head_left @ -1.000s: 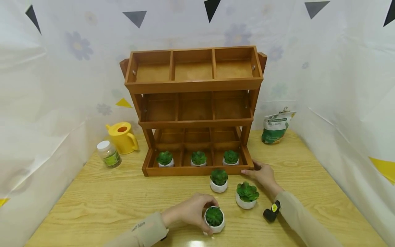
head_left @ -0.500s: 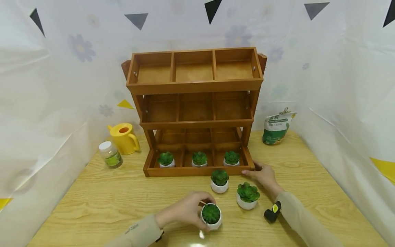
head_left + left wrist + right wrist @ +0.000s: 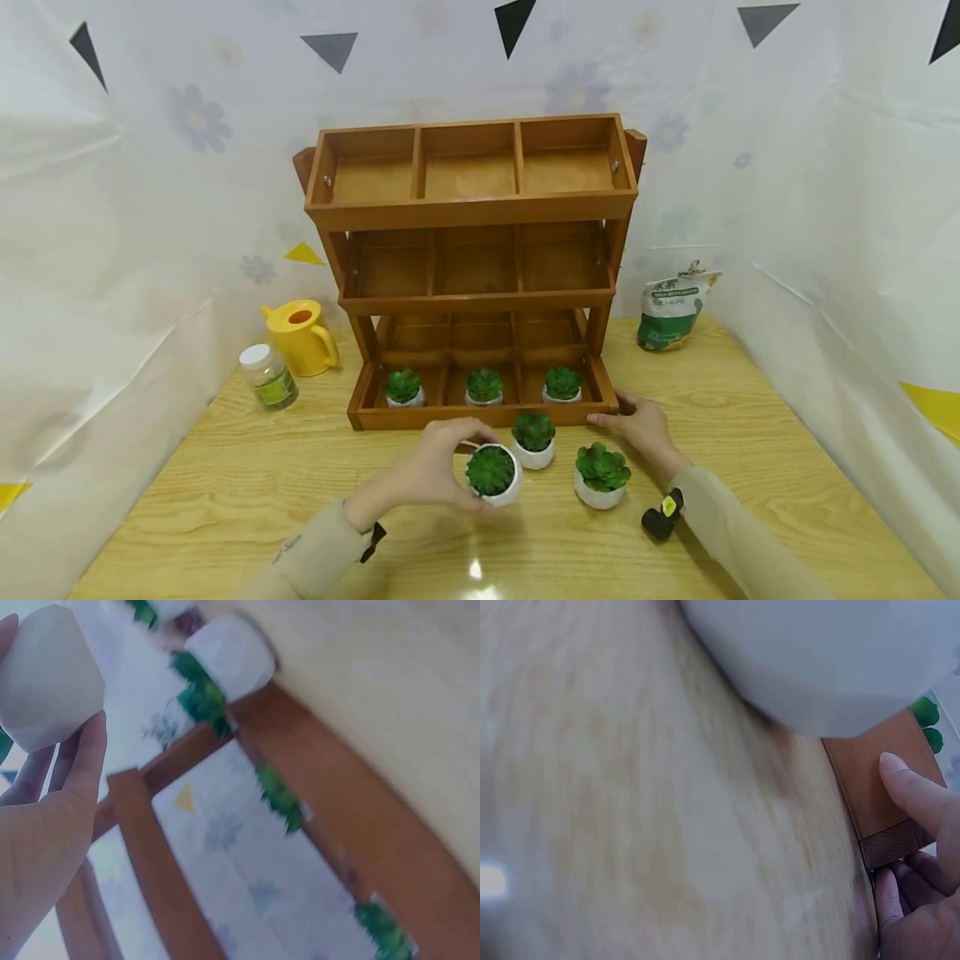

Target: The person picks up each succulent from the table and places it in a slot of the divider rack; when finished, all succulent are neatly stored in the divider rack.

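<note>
My left hand (image 3: 423, 468) holds a small potted succulent (image 3: 491, 473), its thumb and fingers around the white pot, above the table. The left wrist view has this white pot (image 3: 49, 679) at upper left, apart from the shelf. At the lower right corner of the three-tier wooden shelf (image 3: 472, 212), my right hand (image 3: 643, 429) grips the bottom tray's end. Its thumb (image 3: 915, 787) lies on the front board, with fingers curled at the side. Three succulents, left (image 3: 403, 387), middle (image 3: 484, 387) and right (image 3: 562, 383), sit in the bottom tray's front compartments.
Two more potted succulents stand on the table, one by the tray (image 3: 533, 442) and one nearer the right forearm (image 3: 600, 477). A yellow watering can (image 3: 302, 337) and a lidded jar (image 3: 268, 377) are at left. A clipped green-and-white bag (image 3: 675, 308) stands at back right.
My left hand has lifted the potted succulent and carried it forward and to the left, toward the shelf. The right hand stays on the shelf corner.
</note>
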Available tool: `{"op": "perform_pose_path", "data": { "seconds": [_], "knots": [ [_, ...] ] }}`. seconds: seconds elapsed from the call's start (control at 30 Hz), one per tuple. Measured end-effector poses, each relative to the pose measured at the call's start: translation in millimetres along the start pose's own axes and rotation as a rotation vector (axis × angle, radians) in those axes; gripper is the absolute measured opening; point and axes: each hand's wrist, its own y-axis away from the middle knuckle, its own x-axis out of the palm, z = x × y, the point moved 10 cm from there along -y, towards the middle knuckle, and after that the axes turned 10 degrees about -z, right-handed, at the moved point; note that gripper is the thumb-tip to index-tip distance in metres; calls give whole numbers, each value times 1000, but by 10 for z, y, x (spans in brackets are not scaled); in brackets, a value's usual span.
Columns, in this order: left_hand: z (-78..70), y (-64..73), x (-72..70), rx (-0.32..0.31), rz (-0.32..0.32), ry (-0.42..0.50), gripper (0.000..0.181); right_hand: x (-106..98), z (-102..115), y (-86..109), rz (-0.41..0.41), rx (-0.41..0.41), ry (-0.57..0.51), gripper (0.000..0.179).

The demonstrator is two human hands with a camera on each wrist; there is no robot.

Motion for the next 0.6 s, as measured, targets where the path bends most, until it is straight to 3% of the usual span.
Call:
{"op": "perform_pose_path", "data": {
  "seconds": [0.23, 0.37, 0.6],
  "knots": [
    [-158, -69, -503, 69, -183, -85, 63, -7, -4, -1, -4, -3, -4, 96],
    [-197, -91, -744, 46, -266, -70, 64, 1, -11, -4, 2, -6, 0, 97],
    [-145, -139, -1032, -5, -362, -72, 63, 6, -11, -3, 2, -10, 8, 97]
  ]
}}
